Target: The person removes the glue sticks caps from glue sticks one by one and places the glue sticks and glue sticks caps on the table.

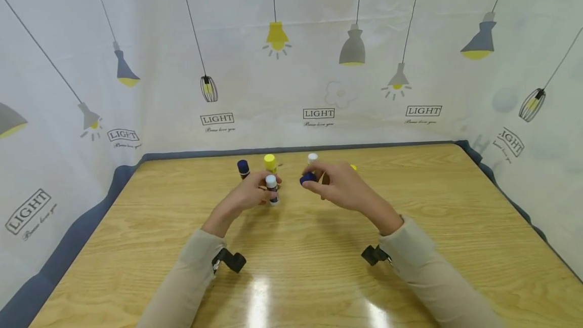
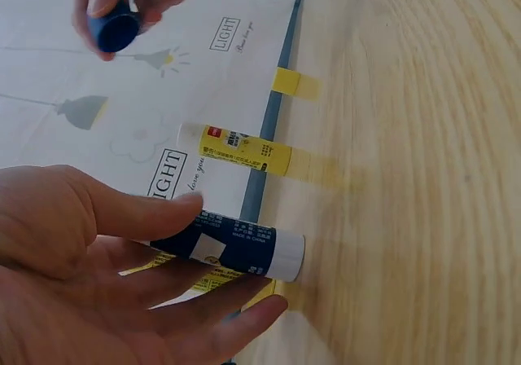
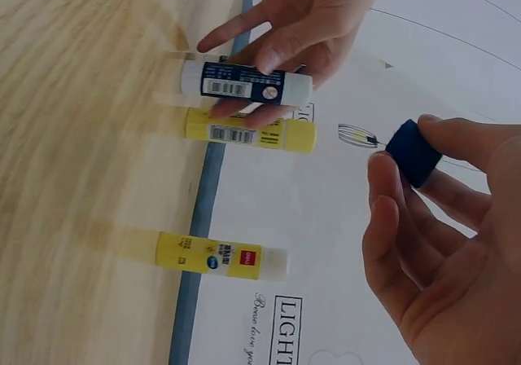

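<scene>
My left hand (image 1: 249, 192) holds a dark blue glue stick (image 2: 236, 243) upright, thumb on one side and fingers on the other. Its top and base are white; whether the base touches the table cannot be told. Off to the right, my right hand (image 1: 337, 183) pinches a dark blue cap (image 3: 413, 153) above the table between thumb and fingers. Behind the left hand stands a yellow glue stick with a yellow cap (image 1: 270, 161). A yellow glue stick with a white top (image 3: 216, 253) stands behind the right hand, partly hidden in the head view.
A glue stick with a dark blue cap (image 1: 243, 167) stands left of the yellow-capped one. On the right lies a small yellow cap (image 2: 286, 81), mostly hidden by the right hand in the head view. A printed curtain (image 1: 282, 90) borders the wooden table (image 1: 309, 262).
</scene>
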### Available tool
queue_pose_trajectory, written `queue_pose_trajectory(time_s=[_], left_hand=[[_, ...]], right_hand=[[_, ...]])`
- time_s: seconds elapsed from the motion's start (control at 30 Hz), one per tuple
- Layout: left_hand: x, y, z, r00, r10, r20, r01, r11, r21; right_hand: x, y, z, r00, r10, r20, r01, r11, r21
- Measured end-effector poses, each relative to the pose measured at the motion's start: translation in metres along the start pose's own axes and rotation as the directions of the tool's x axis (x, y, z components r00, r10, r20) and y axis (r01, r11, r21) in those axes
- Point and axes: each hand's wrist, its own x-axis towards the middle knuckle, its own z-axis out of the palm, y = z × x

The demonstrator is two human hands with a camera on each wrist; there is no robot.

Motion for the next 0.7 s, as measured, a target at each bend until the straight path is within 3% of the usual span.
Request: queue_pose_trajectory(time_s=[0.2,0.33,0.43,0.57,0.7], left_hand=[[-0.007,-0.008,-0.008,1.000,0.007,0.003,-0.007,0.996,0.083],[-0.013,-0.015,-0.014,0.999,-0.036,0.008,0.035,0.994,0.099],[-0.018,-0.020,-0.020,0.995,-0.096,-0.003,0.096,0.990,0.102],[-0.026,-0.027,-0.028,0.981,-0.184,-0.051,0.188,0.979,0.079],[-0.033,-0.030,-0.036,0.955,-0.249,-0.164,0.261,0.964,0.055]], right_hand=[[0.014,-0.009,0.002,0.997,0.011,-0.070,-0.016,0.998,-0.067],[0.024,-0.012,0.001,0.995,0.097,-0.021,-0.099,0.986,-0.132],[0.031,-0.010,0.000,0.981,0.189,0.045,-0.181,0.972,-0.147],[0.039,-0.001,0.007,0.950,0.286,0.123,-0.263,0.949,-0.172],[0.044,0.011,0.023,0.927,0.337,0.166,-0.290,0.922,-0.256]])
